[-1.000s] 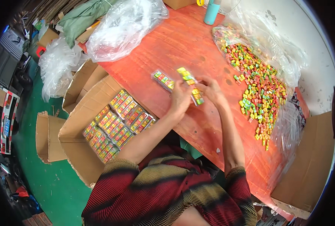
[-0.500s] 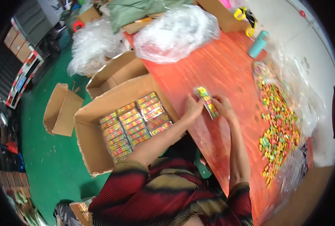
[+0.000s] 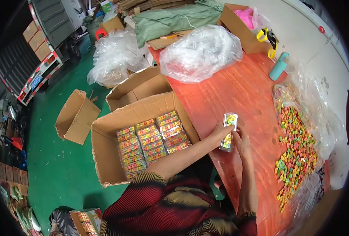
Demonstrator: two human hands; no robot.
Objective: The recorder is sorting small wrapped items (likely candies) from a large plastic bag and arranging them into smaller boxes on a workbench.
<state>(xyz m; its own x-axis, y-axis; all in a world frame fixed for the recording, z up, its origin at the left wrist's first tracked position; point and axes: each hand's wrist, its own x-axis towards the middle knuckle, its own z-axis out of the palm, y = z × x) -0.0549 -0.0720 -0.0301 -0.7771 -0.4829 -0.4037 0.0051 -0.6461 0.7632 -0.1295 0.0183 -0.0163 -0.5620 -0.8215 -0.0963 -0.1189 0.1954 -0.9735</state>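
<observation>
Evidently mid-packing: left hand (image 3: pixel 220 130) and right hand (image 3: pixel 240 141) both pinch a clear sleeve of colourful candies (image 3: pixel 228 131) above the red table (image 3: pixel 237 90); likely next, a careful swing leftward into the cardboard box (image 3: pixel 103 145).

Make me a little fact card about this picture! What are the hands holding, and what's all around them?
Left hand: grips the clear pack of colourful candies from its left side
Right hand: grips the same pack from its right side
Pack: held upright just above the orange-red table
Candy pile: loose pieces on clear plastic, to the right of the hands
Big cardboard box: open, left of the table, rows of filled packs inside
Teal bottle: stands at the far end of the table
Crumpled plastic bag: far end of the table
Floor: green
</observation>
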